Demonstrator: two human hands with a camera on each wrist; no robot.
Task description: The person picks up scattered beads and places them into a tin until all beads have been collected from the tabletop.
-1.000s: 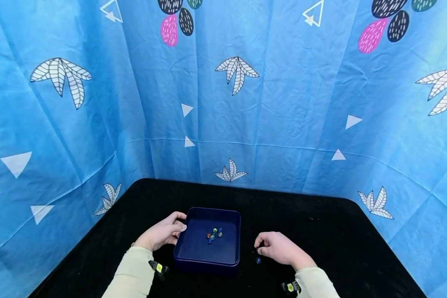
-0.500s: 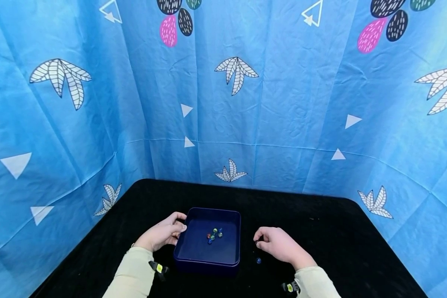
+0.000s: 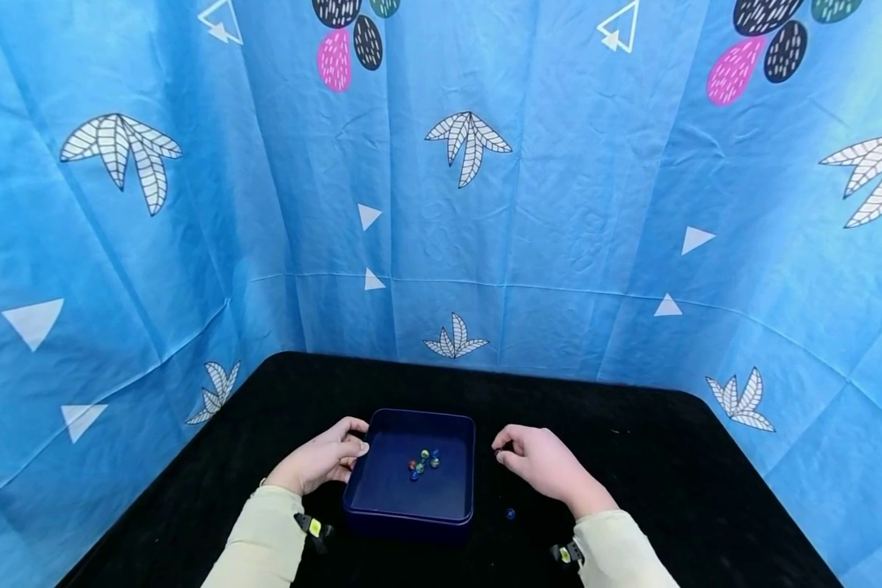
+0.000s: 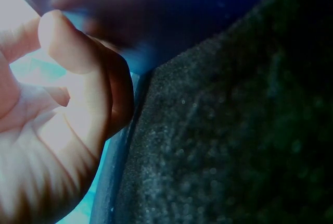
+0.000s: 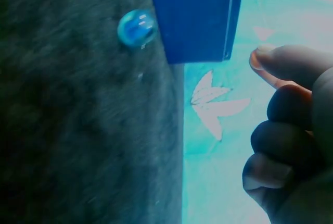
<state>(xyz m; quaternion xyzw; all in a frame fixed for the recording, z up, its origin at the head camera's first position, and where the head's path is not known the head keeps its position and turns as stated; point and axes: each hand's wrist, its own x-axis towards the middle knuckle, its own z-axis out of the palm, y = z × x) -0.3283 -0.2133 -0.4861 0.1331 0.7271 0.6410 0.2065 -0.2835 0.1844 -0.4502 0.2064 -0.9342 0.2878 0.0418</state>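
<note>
My left hand (image 3: 322, 457) grips the left wall of a dark blue square box (image 3: 412, 498), thumb near its rim. In the left wrist view the thumb and curled fingers meet the blue wall. Several glass marbles (image 3: 420, 467), green, blue and red, lie grouped inside the box. To the right of it my right hand (image 3: 547, 465) is raised, thumb and index finger pinching a small dark marble (image 3: 498, 452), mostly hidden by the fingertips. A blue marble (image 3: 510, 514) lies on the table below this hand; the right wrist view shows it large beside the box.
A black cloth-covered table (image 3: 676, 490) carries everything. Behind it and along both sides hangs a blue patterned curtain (image 3: 559, 229). Black straps with cameras sit at both wrists.
My right hand has risen off the table and moved away from me, slightly to the left, the small marble in its fingertips. The left hand, the box and the blue marble stay put.
</note>
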